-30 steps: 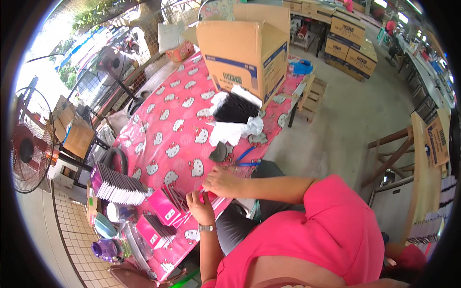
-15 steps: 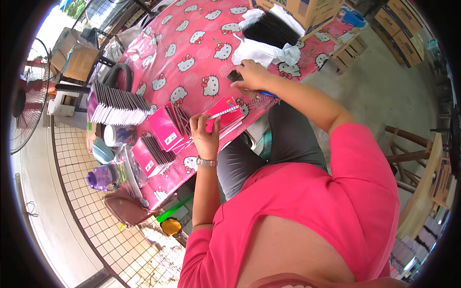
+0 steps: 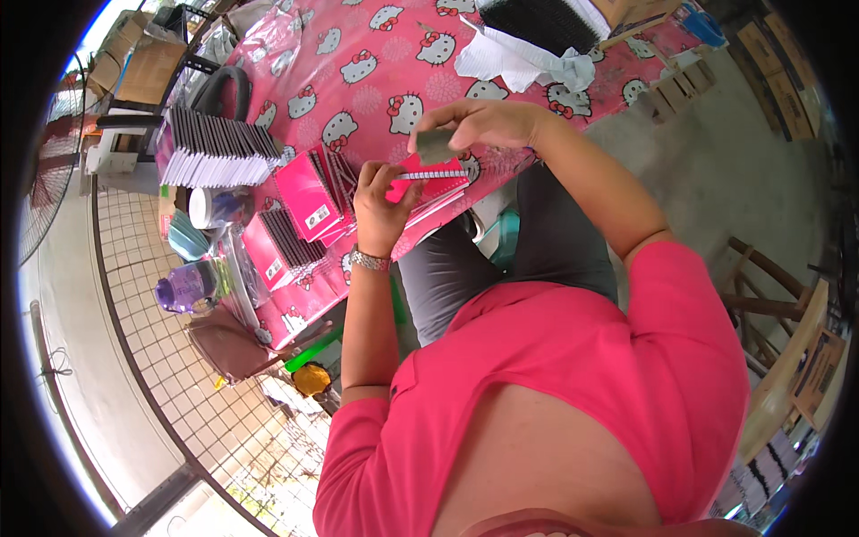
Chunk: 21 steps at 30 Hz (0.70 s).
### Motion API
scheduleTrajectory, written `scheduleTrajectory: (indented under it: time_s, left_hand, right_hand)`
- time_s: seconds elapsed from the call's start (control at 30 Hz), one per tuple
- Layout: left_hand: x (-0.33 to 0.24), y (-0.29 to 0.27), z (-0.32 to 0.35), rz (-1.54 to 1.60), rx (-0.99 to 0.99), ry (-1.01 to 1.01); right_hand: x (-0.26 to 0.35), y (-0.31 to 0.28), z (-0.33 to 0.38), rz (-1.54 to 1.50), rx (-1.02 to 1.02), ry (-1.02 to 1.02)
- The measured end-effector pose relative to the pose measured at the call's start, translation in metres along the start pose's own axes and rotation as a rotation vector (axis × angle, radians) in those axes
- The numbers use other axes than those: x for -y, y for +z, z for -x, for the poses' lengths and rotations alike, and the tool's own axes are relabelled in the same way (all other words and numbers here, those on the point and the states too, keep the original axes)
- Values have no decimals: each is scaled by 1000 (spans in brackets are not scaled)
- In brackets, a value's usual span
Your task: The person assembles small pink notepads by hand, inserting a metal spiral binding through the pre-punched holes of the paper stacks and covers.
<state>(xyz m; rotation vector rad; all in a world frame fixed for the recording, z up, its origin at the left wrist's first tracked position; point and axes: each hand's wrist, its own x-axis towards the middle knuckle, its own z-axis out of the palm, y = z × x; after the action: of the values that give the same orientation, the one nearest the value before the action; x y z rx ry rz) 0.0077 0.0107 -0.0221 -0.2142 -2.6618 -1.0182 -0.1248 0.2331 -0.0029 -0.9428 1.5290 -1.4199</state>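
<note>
My left hand (image 3: 383,204), with a metal watch at the wrist, is closed on the end of a pink notebook (image 3: 428,189) along its white coil binding (image 3: 440,175). My right hand (image 3: 488,127) is raised just beyond it, fingers closed on a flat grey-green piece (image 3: 436,146). That piece hangs close above the notebook; whether the two touch I cannot tell. More pink notebooks (image 3: 309,197) lie left of my left hand, and another pink stack with dark coils (image 3: 283,249) sits nearer the table's left edge.
A tall row of notebooks (image 3: 219,148) stands at the left, beside a white-lidded jar (image 3: 204,208) and a purple bottle (image 3: 186,286). White paper (image 3: 519,61) and a black coil stack (image 3: 541,22) lie at the far right of the patterned pink tablecloth (image 3: 367,116).
My right hand has come up from the table near the white paper toward my left hand, bringing the grey-green piece over the notebook. My left hand keeps its hold.
</note>
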Motion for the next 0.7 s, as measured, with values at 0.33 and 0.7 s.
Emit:
scheduleTrajectory:
  time_s: [0.33,0.7]
  left_hand:
    - [0,-2,-4,69,-7,18]
    - [16,-5,-1,171,-4,-82]
  right_hand:
    - [5,-1,-14,322,-28,-37]
    - [8,-5,-33,369,-23,122]
